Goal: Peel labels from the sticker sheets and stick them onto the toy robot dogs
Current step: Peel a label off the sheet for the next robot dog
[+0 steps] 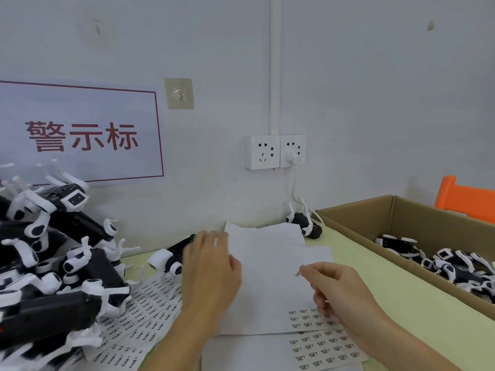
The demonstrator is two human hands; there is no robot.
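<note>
Cardboard box (356, 223) of toy robot dogs (450, 266)

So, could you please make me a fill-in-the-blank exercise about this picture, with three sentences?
1. The right hand pinches a small peeled ____ at its fingertips.
2. The left hand reaches toward a toy robot dog lying on the ____.
3. The cardboard box at the right holds more toy ____.

Missing words: label; table; robot dogs
</note>
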